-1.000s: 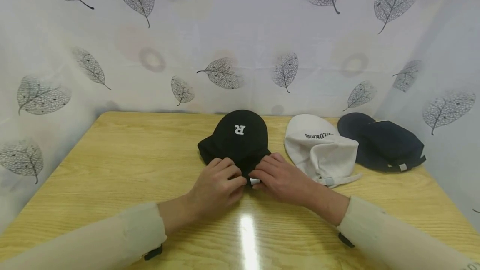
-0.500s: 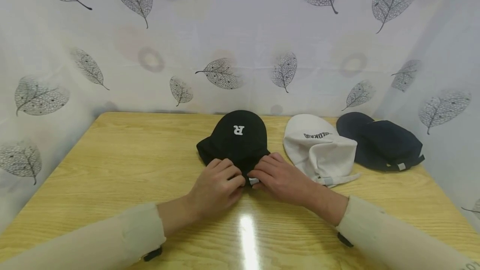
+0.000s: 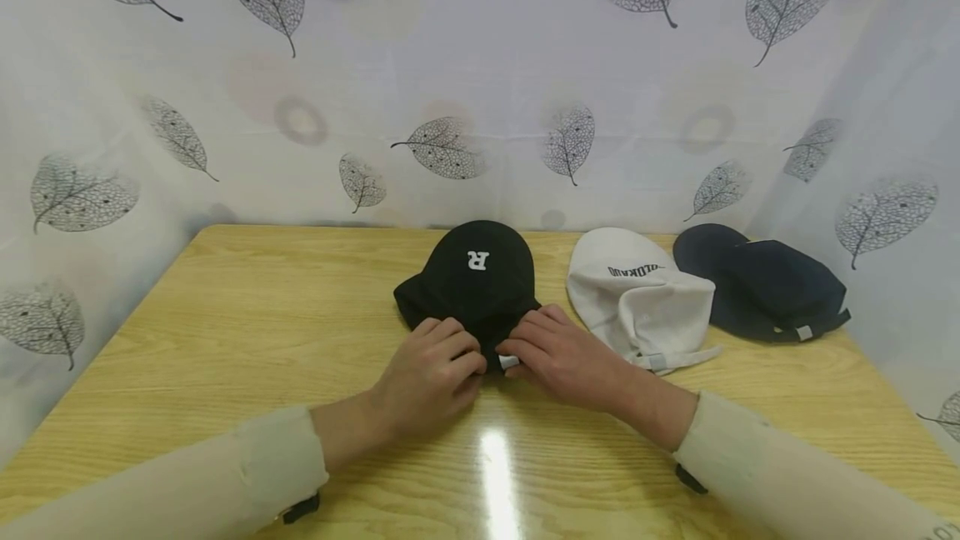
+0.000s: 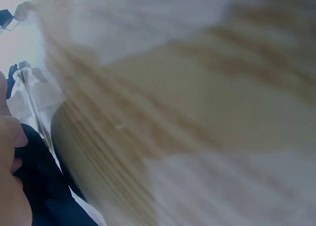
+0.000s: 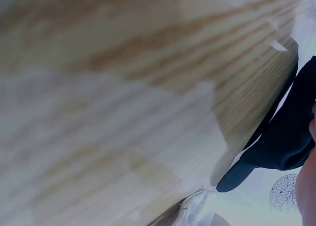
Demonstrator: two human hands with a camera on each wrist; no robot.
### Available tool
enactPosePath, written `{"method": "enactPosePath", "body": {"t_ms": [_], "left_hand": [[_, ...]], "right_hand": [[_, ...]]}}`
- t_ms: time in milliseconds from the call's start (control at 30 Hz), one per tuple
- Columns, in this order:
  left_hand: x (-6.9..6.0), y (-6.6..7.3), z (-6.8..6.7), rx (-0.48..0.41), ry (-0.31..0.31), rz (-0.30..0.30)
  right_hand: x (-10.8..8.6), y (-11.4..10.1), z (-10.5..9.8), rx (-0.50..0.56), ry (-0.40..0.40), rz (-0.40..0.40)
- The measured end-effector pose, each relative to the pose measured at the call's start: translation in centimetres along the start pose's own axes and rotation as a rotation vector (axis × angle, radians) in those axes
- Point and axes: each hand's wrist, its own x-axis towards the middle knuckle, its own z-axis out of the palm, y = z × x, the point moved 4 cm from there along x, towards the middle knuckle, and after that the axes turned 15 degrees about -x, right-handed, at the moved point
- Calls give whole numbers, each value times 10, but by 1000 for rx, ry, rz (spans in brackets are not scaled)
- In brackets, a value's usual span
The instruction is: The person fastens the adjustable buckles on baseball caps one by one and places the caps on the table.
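A black baseball cap [image 3: 480, 290] with a white letter R lies at the middle of the table, its back edge toward me. My left hand [image 3: 431, 373] grips that near edge with curled fingers. Close beside it on the right, my right hand [image 3: 562, 357] pinches the same edge by a small silvery buckle [image 3: 509, 362]. Both sets of fingertips partly hide the strap. Dark cap fabric [image 4: 44, 181] shows next to the fingers in the left wrist view. The right wrist view shows the cap's dark fabric [image 5: 286, 132] at its right edge.
A white cap [image 3: 600, 273] with dark lettering lies just right of the black one, its strap end pointing right. Partly behind it sits a navy cap [image 3: 795, 282]. The wooden table [image 3: 262, 315] meets a leaf-printed curtain [image 3: 480, 65] at its back edge.
My left fingertips have shifted slightly left, so the gap between the two hands is a little wider. The caps and my right hand look nearly unmoved.
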Motion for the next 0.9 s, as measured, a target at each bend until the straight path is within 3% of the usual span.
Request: {"method": "enactPosePath", "body": {"t_ms": [533, 900], "left_hand": [[4, -3, -2, -10, 12, -27], [7, -3, 0, -11, 36, 1]], "right_hand": [[6, 0, 0, -4, -4, -5], [7, 0, 1, 11, -32, 7]]}}
